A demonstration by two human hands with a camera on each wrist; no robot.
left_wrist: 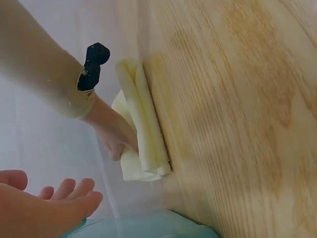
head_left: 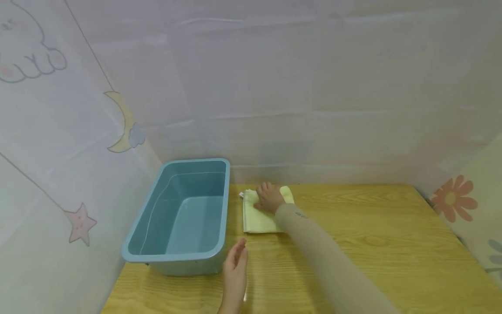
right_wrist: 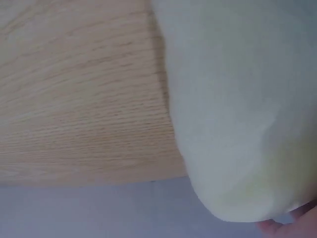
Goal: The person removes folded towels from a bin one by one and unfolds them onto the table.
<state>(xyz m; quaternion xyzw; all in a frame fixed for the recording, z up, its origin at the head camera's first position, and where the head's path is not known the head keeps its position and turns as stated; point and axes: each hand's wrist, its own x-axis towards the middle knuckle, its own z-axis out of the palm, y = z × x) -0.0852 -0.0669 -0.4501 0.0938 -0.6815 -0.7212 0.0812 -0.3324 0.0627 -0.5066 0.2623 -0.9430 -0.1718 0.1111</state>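
A folded pale yellow towel [head_left: 260, 219] lies on the wooden table, a small white tag at its far left corner. My right hand [head_left: 270, 198] grips it from above near the far edge; the left wrist view shows the towel [left_wrist: 143, 119] bulging up round that hand [left_wrist: 115, 130], which hides part of the fingers. Close up in the right wrist view, the towel [right_wrist: 223, 109] covers most of the right hand's fingers. My left hand [head_left: 235, 272] is held beside the basin's near right corner, fingers extended and holding nothing. An empty blue-green plastic basin [head_left: 176, 257] stands left of the towel.
The wooden table [head_left: 372, 244] reaches back to a pale fabric wall [head_left: 274, 87]. Another printed wall [head_left: 39, 174] rises close along the basin's left side. On the right, a flower-printed wall [head_left: 484, 183] borders the table.
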